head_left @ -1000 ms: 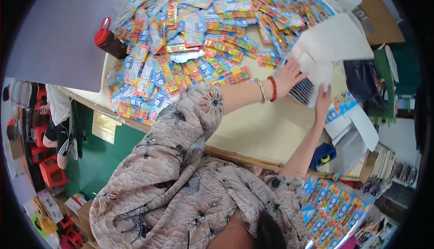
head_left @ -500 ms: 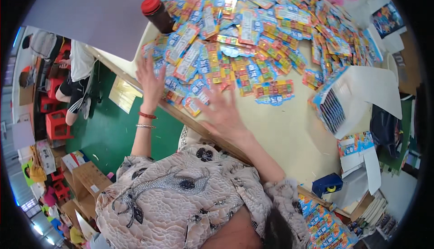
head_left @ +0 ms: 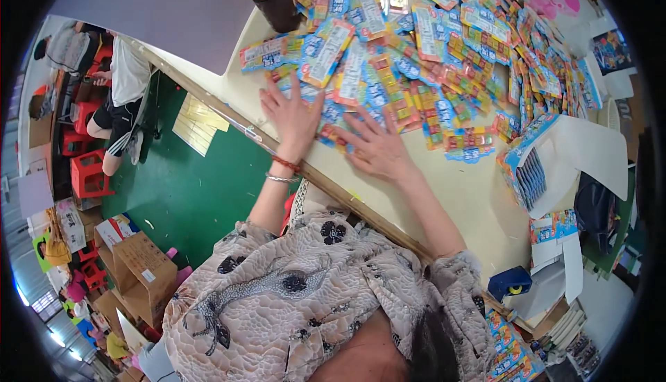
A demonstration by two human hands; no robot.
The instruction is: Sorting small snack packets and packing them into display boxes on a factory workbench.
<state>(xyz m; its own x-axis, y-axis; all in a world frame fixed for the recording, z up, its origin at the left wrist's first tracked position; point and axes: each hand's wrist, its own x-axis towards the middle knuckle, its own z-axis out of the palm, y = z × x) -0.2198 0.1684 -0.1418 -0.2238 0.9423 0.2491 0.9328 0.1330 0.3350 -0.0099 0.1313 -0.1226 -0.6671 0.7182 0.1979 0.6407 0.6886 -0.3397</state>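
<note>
Head view shows the left hand (head_left: 294, 120) and right hand (head_left: 378, 149), fingers spread wide, gripping nothing, by the bright packets (head_left: 325, 52) (a big messy heap) near the tabletop's (head_left: 479, 205) wooden edge. A red-topped bottle (head_left: 279, 11) stands beside the packets.
</note>
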